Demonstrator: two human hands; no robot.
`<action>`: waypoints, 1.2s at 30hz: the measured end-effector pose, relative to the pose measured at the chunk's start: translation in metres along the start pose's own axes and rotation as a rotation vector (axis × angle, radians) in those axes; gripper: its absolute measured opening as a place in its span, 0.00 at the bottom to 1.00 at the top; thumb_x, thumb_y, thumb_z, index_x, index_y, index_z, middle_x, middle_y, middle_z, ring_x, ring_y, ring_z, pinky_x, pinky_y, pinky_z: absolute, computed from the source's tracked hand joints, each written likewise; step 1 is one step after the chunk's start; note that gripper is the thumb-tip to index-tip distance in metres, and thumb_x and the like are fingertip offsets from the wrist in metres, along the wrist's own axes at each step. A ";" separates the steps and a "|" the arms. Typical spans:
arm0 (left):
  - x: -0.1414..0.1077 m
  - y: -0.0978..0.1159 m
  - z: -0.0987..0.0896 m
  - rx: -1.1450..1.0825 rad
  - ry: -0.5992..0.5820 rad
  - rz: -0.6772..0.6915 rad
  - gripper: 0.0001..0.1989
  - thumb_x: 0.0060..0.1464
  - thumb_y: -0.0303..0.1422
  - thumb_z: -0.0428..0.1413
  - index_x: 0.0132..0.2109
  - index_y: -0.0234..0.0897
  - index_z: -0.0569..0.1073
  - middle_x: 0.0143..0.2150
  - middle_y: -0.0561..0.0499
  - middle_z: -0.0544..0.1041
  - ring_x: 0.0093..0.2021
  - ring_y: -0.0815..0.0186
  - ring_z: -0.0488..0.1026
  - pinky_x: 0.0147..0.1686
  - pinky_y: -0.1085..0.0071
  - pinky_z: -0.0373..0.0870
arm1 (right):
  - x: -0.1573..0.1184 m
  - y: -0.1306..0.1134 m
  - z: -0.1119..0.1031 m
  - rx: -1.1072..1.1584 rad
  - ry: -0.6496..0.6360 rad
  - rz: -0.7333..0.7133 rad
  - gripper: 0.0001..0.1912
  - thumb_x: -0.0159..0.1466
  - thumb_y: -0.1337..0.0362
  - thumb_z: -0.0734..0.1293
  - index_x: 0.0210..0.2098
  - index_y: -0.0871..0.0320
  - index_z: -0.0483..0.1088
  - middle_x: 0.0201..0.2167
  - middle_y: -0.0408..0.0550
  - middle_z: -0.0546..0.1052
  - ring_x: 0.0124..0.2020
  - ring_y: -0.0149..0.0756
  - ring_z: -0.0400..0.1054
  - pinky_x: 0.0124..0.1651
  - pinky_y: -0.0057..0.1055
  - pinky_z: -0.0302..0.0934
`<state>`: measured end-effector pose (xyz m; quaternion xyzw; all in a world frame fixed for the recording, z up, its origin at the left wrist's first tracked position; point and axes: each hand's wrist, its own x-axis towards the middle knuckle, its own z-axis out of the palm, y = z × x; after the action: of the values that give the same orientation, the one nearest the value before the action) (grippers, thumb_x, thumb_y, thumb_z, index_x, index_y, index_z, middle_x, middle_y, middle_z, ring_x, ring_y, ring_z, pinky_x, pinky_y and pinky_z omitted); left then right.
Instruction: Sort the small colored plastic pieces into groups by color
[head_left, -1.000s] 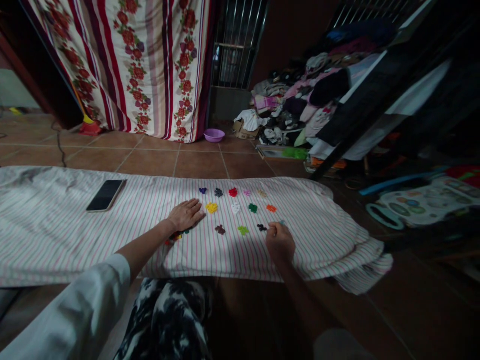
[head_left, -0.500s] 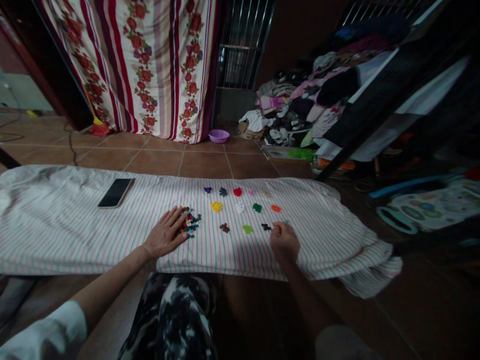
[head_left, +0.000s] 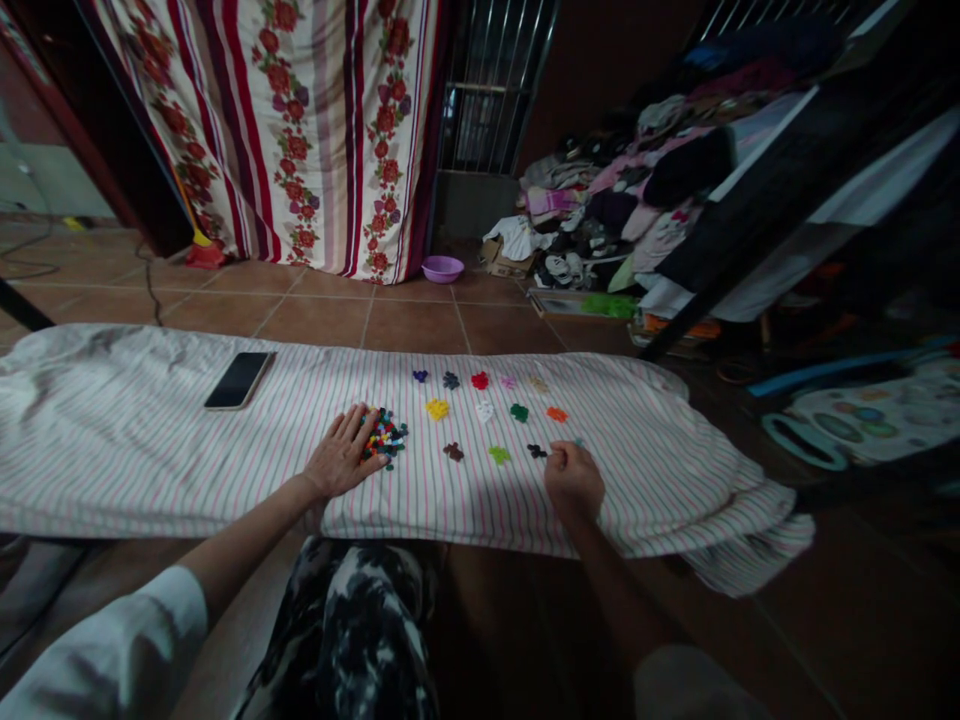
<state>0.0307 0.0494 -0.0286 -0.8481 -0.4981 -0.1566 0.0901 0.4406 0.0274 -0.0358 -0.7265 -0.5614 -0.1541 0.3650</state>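
My left hand (head_left: 341, 457) lies open with spread fingers on the left side of a mixed pile of small coloured pieces (head_left: 390, 438). Closed fingers of my right hand (head_left: 574, 478) rest just right of the black pieces (head_left: 536, 451); whatever they may hold is too small to make out. Light blue bits (head_left: 578, 442) show just beyond that hand. Small single-colour heaps lie between and beyond the hands, among them brown (head_left: 454, 452), lime green (head_left: 499, 455), yellow (head_left: 437, 409), white (head_left: 485, 411), dark green (head_left: 519, 412), orange (head_left: 556, 414) and red (head_left: 479, 380).
A striped cloth (head_left: 225, 470) covers the long low surface. A phone (head_left: 240, 381) lies on its left part. Beyond, on the tiled floor, are a purple basin (head_left: 442, 269) and a heap of clothes (head_left: 600, 200). A dark slanting post stands at the right.
The whole view has shifted slightly. My left hand has shifted a little on the mixed pile, and more of the pieces show beside its fingers. My right hand stays closed beside the black pieces.
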 end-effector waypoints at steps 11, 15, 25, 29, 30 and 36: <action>0.043 0.001 0.004 -0.128 -0.041 -0.044 0.34 0.58 0.55 0.43 0.64 0.40 0.62 0.65 0.40 0.62 0.67 0.50 0.55 0.61 0.50 0.58 | 0.000 0.001 -0.001 -0.006 -0.013 0.004 0.13 0.59 0.66 0.56 0.34 0.60 0.72 0.30 0.52 0.73 0.33 0.39 0.64 0.37 0.33 0.55; 0.043 0.007 0.003 -0.148 -0.024 0.019 0.32 0.56 0.56 0.45 0.60 0.43 0.66 0.63 0.42 0.66 0.65 0.50 0.59 0.60 0.48 0.60 | 0.000 0.001 -0.001 0.004 -0.015 0.004 0.13 0.59 0.66 0.56 0.34 0.60 0.71 0.30 0.52 0.73 0.33 0.40 0.65 0.38 0.33 0.56; 0.011 -0.002 -0.015 -0.196 0.004 0.135 0.24 0.64 0.42 0.42 0.65 0.45 0.59 0.66 0.46 0.62 0.69 0.56 0.50 0.64 0.49 0.56 | 0.000 0.000 0.000 -0.012 -0.003 0.016 0.13 0.59 0.66 0.56 0.34 0.60 0.72 0.30 0.51 0.73 0.32 0.39 0.64 0.37 0.33 0.55; 0.002 0.008 -0.013 -0.127 -0.017 0.089 0.37 0.56 0.55 0.47 0.67 0.42 0.55 0.70 0.41 0.52 0.70 0.49 0.45 0.64 0.47 0.53 | 0.000 0.000 0.001 -0.013 0.004 0.008 0.13 0.59 0.66 0.57 0.34 0.60 0.72 0.30 0.51 0.73 0.32 0.39 0.64 0.37 0.33 0.55; 0.002 0.009 -0.011 -0.117 -0.021 0.086 0.37 0.56 0.55 0.47 0.67 0.41 0.55 0.70 0.40 0.53 0.70 0.49 0.46 0.64 0.47 0.53 | 0.000 0.000 0.001 -0.010 0.008 0.005 0.13 0.58 0.66 0.57 0.34 0.60 0.72 0.30 0.51 0.74 0.32 0.39 0.64 0.37 0.33 0.55; 0.015 0.011 -0.008 -0.091 -0.005 0.064 0.31 0.62 0.49 0.42 0.66 0.38 0.57 0.67 0.39 0.58 0.68 0.52 0.52 0.63 0.50 0.55 | 0.000 -0.001 0.000 -0.008 0.016 -0.003 0.13 0.59 0.66 0.56 0.33 0.60 0.72 0.30 0.51 0.74 0.32 0.39 0.65 0.37 0.32 0.56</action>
<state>0.0464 0.0541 -0.0160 -0.8673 -0.4631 -0.1742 0.0551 0.4402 0.0273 -0.0355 -0.7260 -0.5588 -0.1629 0.3663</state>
